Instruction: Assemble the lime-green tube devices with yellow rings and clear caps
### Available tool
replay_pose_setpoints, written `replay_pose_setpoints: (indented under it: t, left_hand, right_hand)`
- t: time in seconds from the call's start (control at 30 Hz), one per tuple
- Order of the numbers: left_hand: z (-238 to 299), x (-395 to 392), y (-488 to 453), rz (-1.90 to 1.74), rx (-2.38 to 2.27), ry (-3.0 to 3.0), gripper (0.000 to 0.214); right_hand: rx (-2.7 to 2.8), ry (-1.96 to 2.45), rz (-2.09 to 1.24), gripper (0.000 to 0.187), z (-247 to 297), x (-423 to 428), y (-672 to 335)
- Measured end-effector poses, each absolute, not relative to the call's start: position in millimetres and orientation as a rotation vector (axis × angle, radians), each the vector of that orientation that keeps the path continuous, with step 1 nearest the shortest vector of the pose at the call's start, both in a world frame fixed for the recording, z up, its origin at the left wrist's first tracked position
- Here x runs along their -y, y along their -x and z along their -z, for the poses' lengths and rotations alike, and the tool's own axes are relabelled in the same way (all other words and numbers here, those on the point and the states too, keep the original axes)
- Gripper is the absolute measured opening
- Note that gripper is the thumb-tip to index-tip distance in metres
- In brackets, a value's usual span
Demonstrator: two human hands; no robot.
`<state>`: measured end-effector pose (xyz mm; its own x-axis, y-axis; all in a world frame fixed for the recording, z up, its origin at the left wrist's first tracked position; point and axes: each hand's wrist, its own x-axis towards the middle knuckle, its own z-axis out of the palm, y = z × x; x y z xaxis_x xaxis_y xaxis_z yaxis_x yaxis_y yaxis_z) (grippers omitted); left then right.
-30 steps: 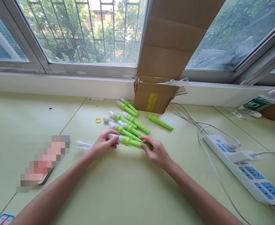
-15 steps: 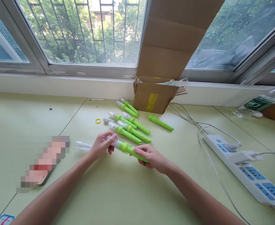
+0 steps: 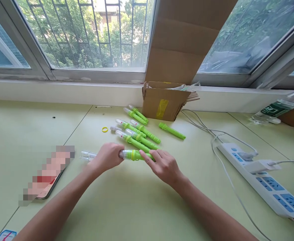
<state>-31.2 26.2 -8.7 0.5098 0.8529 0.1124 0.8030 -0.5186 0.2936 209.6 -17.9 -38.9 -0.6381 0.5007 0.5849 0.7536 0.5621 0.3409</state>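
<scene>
Between my hands, a bright green stick-shaped light [image 3: 136, 155] lies nearly level, with a clear ribbed cap on its left end and a yellow ring at the joint. My left hand [image 3: 109, 156] is closed around the clear cap, its fingertips mostly hidden. On the green handle, my right hand [image 3: 164, 164] is closed with the index finger stretched along it. Just beyond lie several similar green sticks with clear caps [image 3: 149, 134]. Some clear plastic caps [image 3: 87, 155] stick out behind my left wrist. An uncapped green handle [image 3: 172, 131] lies farther right, and a loose yellow ring [image 3: 105, 129] farther left.
An open cardboard box [image 3: 167, 105] stands by the sill. On the right are a white power strip [image 3: 267, 187] with plugs and cables, and a plastic bottle [image 3: 278, 107]. A phone with a blurred screen [image 3: 49, 175] lies at the left on the pale green table [image 3: 126, 207].
My left hand has turned over the clear cap, its back now facing up. The green stick light has levelled out, and my right hand has shifted its fingers on top of the handle.
</scene>
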Motion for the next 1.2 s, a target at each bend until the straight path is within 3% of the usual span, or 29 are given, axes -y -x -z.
replay_pose_setpoints:
  t: [0.1,0.27,0.33,0.43,0.63,0.77,0.87,1.0,1.2]
  left_hand:
    - [19.9,-30.1,32.2,-0.495,-1.497,-2.88,0.012]
    - [30.7,-31.8,37.8,-1.098,-1.203,-3.411,0.022]
    - [27.1,-29.9,36.9,-1.228,-1.165,-3.473,0.023]
    - [14.2,-25.9,33.1,-0.991,-1.221,-3.449,0.016]
    - [-1.9,-21.1,30.3,-0.096,-1.264,-2.774,0.012]
    - [5.7,-22.2,21.8,0.073,-1.247,-2.593,0.009]
    - [14.1,-22.8,11.4,-0.03,-1.494,-2.781,0.012]
    - [28.1,-23.5,7.4,-0.252,-1.523,-3.128,0.019]
    - [38.4,-21.0,12.2,-0.764,-1.293,-3.508,0.019]
  right_hand:
    - [2.366,1.18,0.475,0.036,38.6,23.2,-200.0]
    - [2.334,1.184,-0.996,0.038,9.9,21.6,-199.6]
    - [2.274,1.15,-1.348,0.041,-1.3,18.7,-203.7]
    - [2.259,1.228,-1.101,0.036,-2.3,17.2,-207.3]
    - [2.435,1.113,0.516,0.028,22.4,18.5,-206.5]
    - [2.326,1.15,0.862,0.016,27.1,18.0,-200.4]
    - [2.339,1.557,0.655,0.021,27.3,21.2,-190.4]
    - [2.378,1.914,0.088,0.01,27.8,25.7,-181.7]
    - [2.331,1.717,-1.221,0.013,21.4,14.4,-197.3]
